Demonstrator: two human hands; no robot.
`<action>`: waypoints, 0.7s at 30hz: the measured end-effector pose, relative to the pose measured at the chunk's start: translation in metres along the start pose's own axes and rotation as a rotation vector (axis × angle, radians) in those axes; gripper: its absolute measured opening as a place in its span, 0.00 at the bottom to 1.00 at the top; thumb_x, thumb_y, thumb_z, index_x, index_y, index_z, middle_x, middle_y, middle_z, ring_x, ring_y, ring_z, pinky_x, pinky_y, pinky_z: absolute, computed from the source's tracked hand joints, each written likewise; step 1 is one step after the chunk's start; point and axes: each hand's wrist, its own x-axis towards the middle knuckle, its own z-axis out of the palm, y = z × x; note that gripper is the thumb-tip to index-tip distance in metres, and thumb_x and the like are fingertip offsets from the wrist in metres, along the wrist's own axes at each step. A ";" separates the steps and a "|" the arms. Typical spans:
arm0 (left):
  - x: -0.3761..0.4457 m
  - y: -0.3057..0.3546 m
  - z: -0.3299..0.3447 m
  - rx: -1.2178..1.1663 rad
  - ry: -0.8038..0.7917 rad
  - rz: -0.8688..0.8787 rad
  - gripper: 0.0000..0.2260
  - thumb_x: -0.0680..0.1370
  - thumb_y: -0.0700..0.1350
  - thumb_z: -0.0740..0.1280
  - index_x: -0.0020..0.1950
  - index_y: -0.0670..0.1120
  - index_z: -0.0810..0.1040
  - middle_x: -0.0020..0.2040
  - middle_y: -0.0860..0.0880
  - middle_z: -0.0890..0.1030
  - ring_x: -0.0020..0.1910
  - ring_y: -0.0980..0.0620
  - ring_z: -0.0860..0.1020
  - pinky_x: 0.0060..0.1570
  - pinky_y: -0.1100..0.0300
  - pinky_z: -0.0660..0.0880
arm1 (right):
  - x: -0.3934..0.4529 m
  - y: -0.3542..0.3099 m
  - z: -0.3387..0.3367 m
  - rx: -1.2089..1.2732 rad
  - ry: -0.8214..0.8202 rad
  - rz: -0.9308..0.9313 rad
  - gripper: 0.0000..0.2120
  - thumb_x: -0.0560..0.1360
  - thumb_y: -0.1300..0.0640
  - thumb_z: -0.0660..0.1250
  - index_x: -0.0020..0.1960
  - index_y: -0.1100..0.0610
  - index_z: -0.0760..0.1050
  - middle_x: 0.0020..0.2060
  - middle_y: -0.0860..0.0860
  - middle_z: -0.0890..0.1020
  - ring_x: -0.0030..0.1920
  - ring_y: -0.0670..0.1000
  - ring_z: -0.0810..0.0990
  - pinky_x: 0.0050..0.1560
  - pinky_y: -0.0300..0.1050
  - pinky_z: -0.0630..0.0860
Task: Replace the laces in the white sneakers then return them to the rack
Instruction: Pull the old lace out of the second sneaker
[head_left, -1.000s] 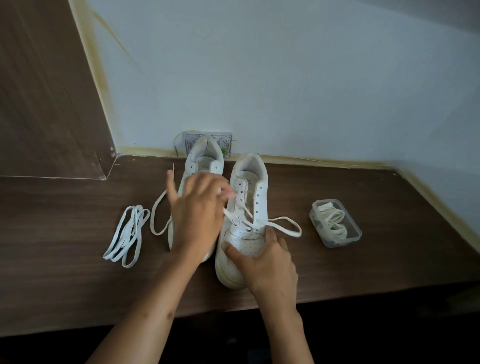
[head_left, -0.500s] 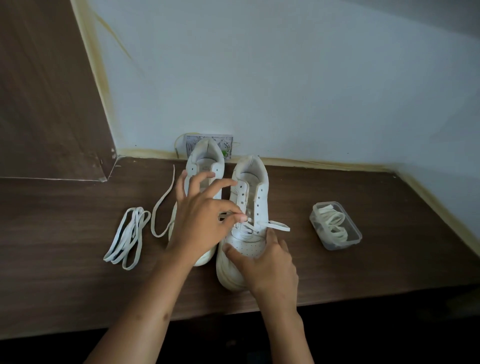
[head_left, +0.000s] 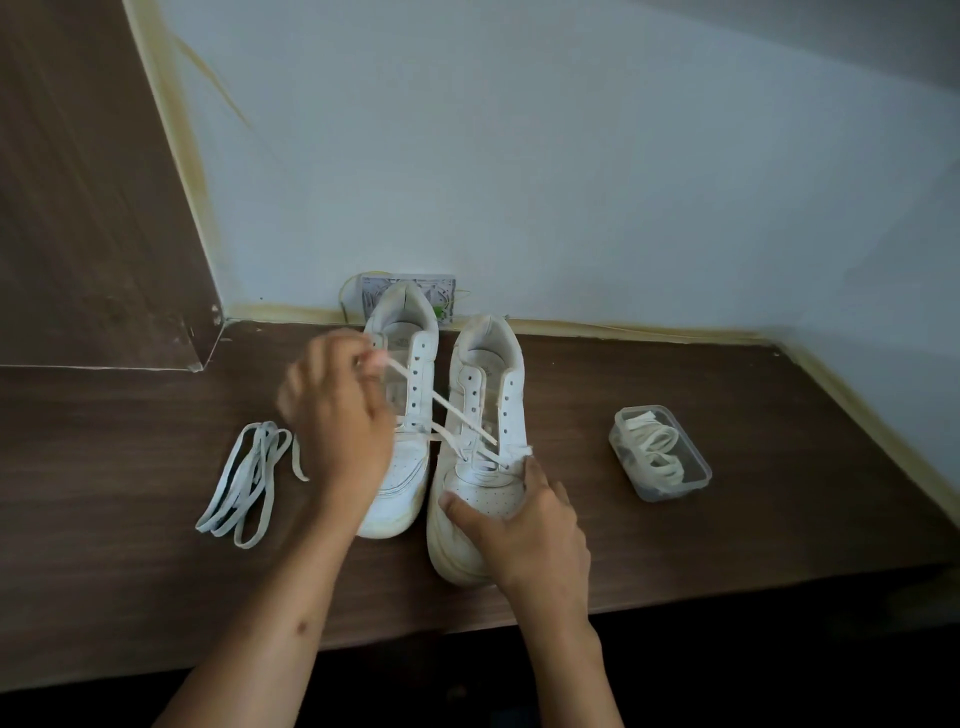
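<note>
Two white sneakers stand side by side on the dark wooden shelf (head_left: 675, 561), toes toward me. My left hand (head_left: 335, 415) hovers over the left sneaker (head_left: 408, 395) and pinches a white lace (head_left: 457, 413). The lace runs taut from my fingers down into the lower eyelets of the right sneaker (head_left: 485, 426). My right hand (head_left: 524, 525) grips that sneaker's toe and holds it down. A loose bundle of white laces (head_left: 244, 483) lies left of the shoes.
A small clear plastic box (head_left: 660, 452) with coiled cream laces sits right of the shoes. Behind the sneakers a wall socket plate (head_left: 374, 293) shows at the foot of the white wall. A wooden panel (head_left: 88, 182) rises at the left.
My left hand has pulled the lace up and to the left, drawing it tight through the right sneaker's eyelets. The loose end at the right has shortened. My right hand stays on the toe.
</note>
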 end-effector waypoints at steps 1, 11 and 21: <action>0.003 -0.002 -0.004 -0.010 0.037 -0.097 0.10 0.81 0.49 0.60 0.52 0.44 0.76 0.54 0.46 0.78 0.56 0.40 0.72 0.56 0.46 0.65 | 0.000 0.001 0.000 0.004 0.003 -0.004 0.48 0.64 0.28 0.69 0.76 0.49 0.58 0.71 0.48 0.68 0.69 0.53 0.70 0.62 0.50 0.70; -0.009 0.004 0.007 0.100 -0.430 0.434 0.17 0.69 0.69 0.63 0.39 0.61 0.84 0.61 0.61 0.78 0.65 0.49 0.68 0.69 0.37 0.55 | 0.001 0.000 0.001 -0.001 0.011 -0.014 0.46 0.64 0.28 0.68 0.75 0.48 0.60 0.71 0.47 0.68 0.69 0.52 0.70 0.61 0.49 0.70; -0.006 0.001 0.005 0.085 -0.042 0.096 0.07 0.79 0.50 0.62 0.48 0.48 0.76 0.49 0.52 0.78 0.53 0.46 0.73 0.58 0.45 0.65 | -0.001 -0.002 -0.005 -0.010 -0.022 -0.001 0.50 0.65 0.29 0.70 0.78 0.50 0.55 0.70 0.50 0.68 0.69 0.54 0.69 0.63 0.49 0.69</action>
